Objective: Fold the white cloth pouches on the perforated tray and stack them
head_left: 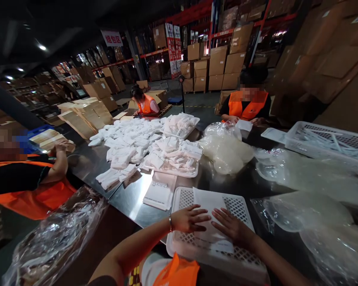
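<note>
Both my hands lie flat on a white paper packet (209, 206) that rests in a white perforated plastic tray (241, 208) at the near edge of the metal table (131, 198). My left hand (188, 219), with a thin bracelet at the wrist, presses the packet's left side. On the packet's right side lies my right hand (231, 227), fingers spread. Neither hand grips anything. Left of the tray lies a small stack of flat white packets (160, 191).
Trays heaped with white packets (171, 157) fill the table's middle, with loose clear plastic bags (304, 178) to the right and a white basket (328, 143) beyond. Three people in orange vests sit around the table. Crumpled plastic (53, 238) hangs at the near left. Cardboard boxes line the shelves behind.
</note>
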The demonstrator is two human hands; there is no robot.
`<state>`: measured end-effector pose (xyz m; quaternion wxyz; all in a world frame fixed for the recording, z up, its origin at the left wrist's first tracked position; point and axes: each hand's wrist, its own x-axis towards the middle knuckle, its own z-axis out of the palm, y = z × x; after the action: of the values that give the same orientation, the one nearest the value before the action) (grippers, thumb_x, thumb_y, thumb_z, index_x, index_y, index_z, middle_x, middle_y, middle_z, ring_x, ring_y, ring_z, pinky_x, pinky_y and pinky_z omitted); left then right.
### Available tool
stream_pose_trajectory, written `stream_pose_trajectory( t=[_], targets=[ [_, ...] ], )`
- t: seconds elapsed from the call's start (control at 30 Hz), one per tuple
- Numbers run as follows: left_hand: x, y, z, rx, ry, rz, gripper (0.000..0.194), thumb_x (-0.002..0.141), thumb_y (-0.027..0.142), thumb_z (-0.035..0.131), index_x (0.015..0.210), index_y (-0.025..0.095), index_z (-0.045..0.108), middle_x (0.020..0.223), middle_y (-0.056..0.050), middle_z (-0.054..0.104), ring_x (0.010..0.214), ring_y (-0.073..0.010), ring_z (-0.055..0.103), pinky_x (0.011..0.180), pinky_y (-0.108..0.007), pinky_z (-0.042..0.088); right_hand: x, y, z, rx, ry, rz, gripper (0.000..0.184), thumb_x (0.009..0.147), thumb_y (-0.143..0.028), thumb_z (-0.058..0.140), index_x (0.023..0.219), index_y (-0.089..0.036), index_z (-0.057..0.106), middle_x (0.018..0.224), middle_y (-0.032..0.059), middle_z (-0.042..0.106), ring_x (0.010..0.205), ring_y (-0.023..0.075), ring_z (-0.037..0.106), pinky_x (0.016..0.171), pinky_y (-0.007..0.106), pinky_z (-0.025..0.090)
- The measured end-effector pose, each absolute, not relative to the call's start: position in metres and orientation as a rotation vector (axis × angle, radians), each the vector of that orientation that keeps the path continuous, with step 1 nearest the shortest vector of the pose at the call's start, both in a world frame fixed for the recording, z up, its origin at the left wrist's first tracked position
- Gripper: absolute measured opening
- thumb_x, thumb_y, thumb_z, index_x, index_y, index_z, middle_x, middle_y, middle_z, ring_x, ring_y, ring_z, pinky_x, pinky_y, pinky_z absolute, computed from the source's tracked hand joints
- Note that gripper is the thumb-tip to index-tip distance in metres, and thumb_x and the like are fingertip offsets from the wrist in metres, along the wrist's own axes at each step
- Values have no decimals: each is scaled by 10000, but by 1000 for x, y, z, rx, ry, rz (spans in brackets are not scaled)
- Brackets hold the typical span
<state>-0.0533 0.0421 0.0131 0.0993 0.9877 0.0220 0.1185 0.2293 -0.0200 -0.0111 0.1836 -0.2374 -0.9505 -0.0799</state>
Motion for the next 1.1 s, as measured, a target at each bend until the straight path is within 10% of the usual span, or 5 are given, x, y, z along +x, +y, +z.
stream_pose_trajectory(
  t=[0.33,0.53,0.67,0.87,1.1],
  targets=[
    [-54,51,-16,3141,-21,164,294,924,269,436,1142,215,625,1381,-94,484,1307,-223,408,1149,-478,168,240,-15,-30,-750,-2764,416,708,718,5,405,1393,-204,374,1427,137,334,1337,249,288,1050,491,348],
    [-53,40,0,2704,225,366,321,832,227,469,1105,177,631,1325,-93,543,1300,-196,410,1152,-415,179,241,-26,-25,-956,-2394,738,442,860,-227,415,1288,-237,528,1342,93,477,1273,243,422,1061,503,338],
    [-48,12,12,2268,598,814,305,893,289,406,1088,201,623,1189,-77,631,1213,-202,486,1127,-453,210,231,-39,-18,-1242,-1861,715,462,850,-576,451,1040,-237,701,1115,106,655,1073,257,601,950,450,479],
    [-26,-20,14,1667,1060,1181,391,960,415,316,959,172,621,963,-90,643,937,-199,573,866,-364,439,199,-47,-8,-1459,-1360,574,504,825,-619,421,832,-211,717,915,110,697,882,243,653,807,383,535],
    [1,-4,9,1551,1472,1219,539,926,597,179,671,208,451,668,-54,530,649,-179,481,622,-309,389,179,-39,-11,-1718,-1043,469,658,768,-752,346,650,-176,641,592,109,636,561,225,602,552,321,491]
  ],
)
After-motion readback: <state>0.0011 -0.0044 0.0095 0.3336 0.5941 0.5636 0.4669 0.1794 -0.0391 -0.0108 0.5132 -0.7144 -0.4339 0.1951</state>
